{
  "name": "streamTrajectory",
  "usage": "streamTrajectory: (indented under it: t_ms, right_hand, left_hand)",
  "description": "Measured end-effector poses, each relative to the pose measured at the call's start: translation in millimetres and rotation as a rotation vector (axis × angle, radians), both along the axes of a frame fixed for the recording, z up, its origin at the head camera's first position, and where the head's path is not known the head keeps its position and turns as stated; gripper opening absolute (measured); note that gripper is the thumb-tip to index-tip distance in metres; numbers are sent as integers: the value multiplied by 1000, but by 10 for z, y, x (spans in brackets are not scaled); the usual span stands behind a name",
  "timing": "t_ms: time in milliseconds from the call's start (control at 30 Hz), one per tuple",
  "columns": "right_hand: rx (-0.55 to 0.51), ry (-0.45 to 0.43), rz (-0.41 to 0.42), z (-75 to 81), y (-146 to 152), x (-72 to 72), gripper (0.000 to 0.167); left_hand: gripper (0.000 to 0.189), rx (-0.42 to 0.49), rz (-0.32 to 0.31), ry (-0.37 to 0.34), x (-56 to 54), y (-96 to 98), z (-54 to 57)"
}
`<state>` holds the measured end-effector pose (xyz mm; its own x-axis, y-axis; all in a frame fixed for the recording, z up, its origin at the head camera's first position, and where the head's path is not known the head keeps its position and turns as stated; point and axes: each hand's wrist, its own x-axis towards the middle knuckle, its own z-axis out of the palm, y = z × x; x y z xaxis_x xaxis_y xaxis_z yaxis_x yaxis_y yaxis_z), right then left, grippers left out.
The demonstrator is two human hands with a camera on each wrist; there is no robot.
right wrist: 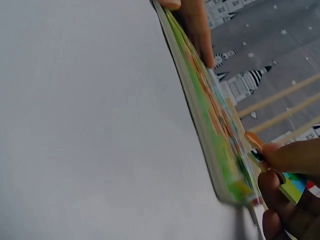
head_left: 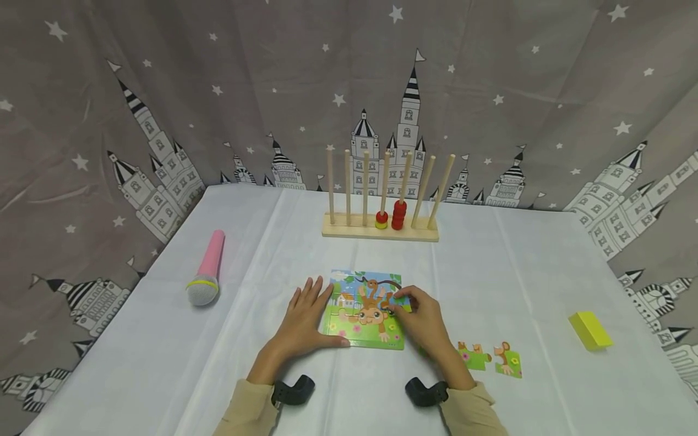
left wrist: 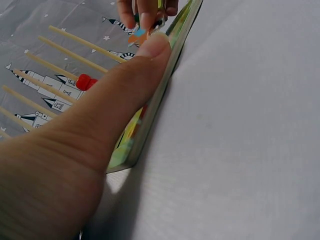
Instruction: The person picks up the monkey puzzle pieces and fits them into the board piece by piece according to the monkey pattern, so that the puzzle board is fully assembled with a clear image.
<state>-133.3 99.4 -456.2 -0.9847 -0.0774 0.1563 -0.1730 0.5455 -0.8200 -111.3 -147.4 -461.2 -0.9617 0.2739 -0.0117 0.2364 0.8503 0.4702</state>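
Observation:
A monkey jigsaw puzzle lies flat on the white cloth between the hands. The left hand rests at its left side with fingers spread, and its thumb lies along the front edge. Over the puzzle's right part, the right hand pinches a puzzle piece between thumb and fingers, held tilted close above the board. Two loose puzzle pieces, one with small orange parts and one with a monkey's head, lie right of the right wrist. A green bit shows partly hidden by that wrist.
A wooden peg stand with red and yellow beads stands behind the puzzle. A pink toy microphone lies at left, a yellow block at right. A grey castle-print curtain hangs behind the table.

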Motion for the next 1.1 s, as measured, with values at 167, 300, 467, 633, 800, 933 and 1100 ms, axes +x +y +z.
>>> streamTrajectory:
  t_ms: [167, 300, 467, 633, 800, 933, 1100]
  right_hand:
    - [3, 8, -19, -24, -138, -18, 17]
    - [26, 1, -30, -37, -186, -21, 24]
    - [63, -12, -46, -37, -231, -19, 37]
    - [126, -32, -60, 10, -271, 6, 32]
    - [170, -21, -65, 24, -281, 29, 28]
    - [171, -4, -65, -4, -283, 37, 31]
    - [160, 7, -71, -25, -292, 51, 36]
  left_hand:
    - [115, -6, -3, 4, -9, 1, -17]
    - [114, -8, -7, 13, -12, -4, -28]
    - [114, -5, -6, 19, -8, -5, -30]
    - [114, -1, -5, 22, -6, -3, -32]
    - [113, 2, -6, 30, -4, -2, -39]
    - [113, 2, -8, 38, -4, -7, -48]
    - [114, 6, -8, 44, -7, -15, -59]
